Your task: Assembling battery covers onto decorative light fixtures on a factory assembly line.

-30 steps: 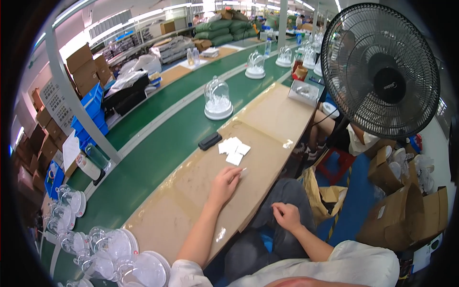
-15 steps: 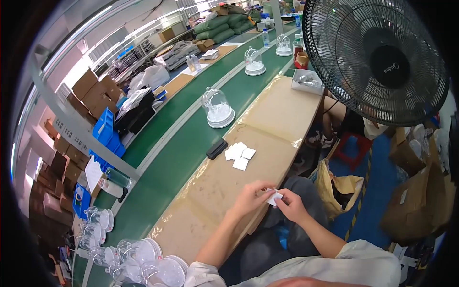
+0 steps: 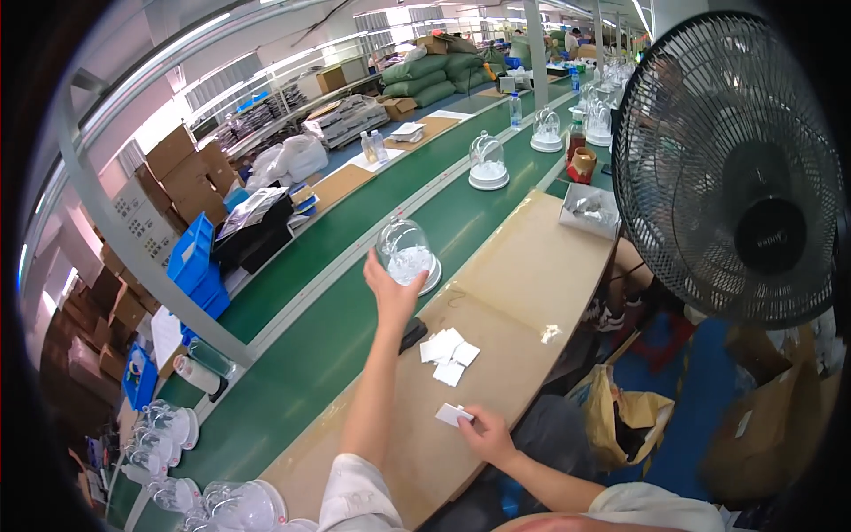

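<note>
While your left hand [image 3: 390, 288] is stretched far out over the green conveyor belt [image 3: 310, 355], its fingers are spread and curled against the near side of the clear domed glass cover on its white round base [image 3: 406, 255]. They touch the dome but do not close round it. The dome stands upright on the belt, just past the far edge of the brown cardboard-covered bench top [image 3: 523, 293], so it lies straight ahead of your fingertips and a little to their right. Its long axis runs up and down, so your palm meets it from the side.

Your right hand [image 3: 483, 432] is well back, close to your body at the bench's near edge. Its thumb and fingers pinch a small white paper card [image 3: 452, 414], which lies nearly flat. Between the two hands sits a loose heap of similar white cards [image 3: 448, 353], beside a small black object [image 3: 412, 334] that your left forearm partly hides.

Your left hand is much nearer to the dome; your right is well apart from it. More domes of the same kind [image 3: 487, 164] stand farther along the belt.
</note>
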Tool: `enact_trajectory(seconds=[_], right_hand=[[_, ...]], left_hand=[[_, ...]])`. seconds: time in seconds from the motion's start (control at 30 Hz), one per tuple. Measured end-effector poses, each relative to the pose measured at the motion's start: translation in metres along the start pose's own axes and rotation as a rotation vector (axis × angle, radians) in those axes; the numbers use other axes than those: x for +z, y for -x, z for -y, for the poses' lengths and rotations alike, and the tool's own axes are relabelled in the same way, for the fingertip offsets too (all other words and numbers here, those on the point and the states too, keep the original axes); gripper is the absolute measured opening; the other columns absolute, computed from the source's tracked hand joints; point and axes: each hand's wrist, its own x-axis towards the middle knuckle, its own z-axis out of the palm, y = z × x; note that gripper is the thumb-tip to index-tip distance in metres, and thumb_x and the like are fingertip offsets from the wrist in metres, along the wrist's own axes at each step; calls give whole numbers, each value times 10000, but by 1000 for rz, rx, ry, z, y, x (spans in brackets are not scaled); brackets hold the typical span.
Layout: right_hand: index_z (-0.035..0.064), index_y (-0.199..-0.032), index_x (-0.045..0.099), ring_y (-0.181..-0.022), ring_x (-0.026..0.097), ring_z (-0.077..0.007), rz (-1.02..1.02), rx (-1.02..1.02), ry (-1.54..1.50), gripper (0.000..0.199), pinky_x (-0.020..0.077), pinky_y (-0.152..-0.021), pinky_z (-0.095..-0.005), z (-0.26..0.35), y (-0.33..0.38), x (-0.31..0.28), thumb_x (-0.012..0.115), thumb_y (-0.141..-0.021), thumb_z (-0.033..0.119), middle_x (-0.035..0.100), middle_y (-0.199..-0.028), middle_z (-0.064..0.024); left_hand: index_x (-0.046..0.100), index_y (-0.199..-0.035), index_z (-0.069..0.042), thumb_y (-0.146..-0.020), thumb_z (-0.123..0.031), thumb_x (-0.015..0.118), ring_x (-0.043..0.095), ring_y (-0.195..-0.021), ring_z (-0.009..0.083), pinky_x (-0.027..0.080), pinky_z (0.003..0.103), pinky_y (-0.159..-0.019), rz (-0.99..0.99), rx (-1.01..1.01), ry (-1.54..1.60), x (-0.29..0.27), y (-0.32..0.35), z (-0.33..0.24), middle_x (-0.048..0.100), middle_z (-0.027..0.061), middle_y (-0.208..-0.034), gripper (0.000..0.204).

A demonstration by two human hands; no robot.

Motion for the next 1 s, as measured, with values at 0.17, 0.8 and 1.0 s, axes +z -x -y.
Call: enact_trajectory(seconds=[0.17,0.8,1.0], right_hand=[[8,-1029,671,-765,641,-144,-81,78,-9,148,511,-704,-279,-2,5,-5,685,-915,101,682,-854,-88],[-11,-1028,704,-819,604,-66,83,226,-62,170,495,-718,-236,-4,0,-10,677,-948,137,695,-892,-4],[-1,-973,687,-827,599,-85,-44,294,-289,105,500,-742,-260,21,-66,0,638,-948,89,657,-899,5]], left_hand=[[26,-1545,31,-498,-401,975,263,-1408,461,254,500,-1173,-6,-145,-186,33,-46,27,254,317,-1507,1478],[164,-1539,-11,-612,-367,940,405,-1374,394,344,433,-1133,-277,-199,217,-48,-42,0,386,305,-1462,1260],[183,-1541,-76,-863,-294,791,544,-1230,312,455,487,-1031,-287,-433,1052,-161,5,-18,405,200,-1466,936]])
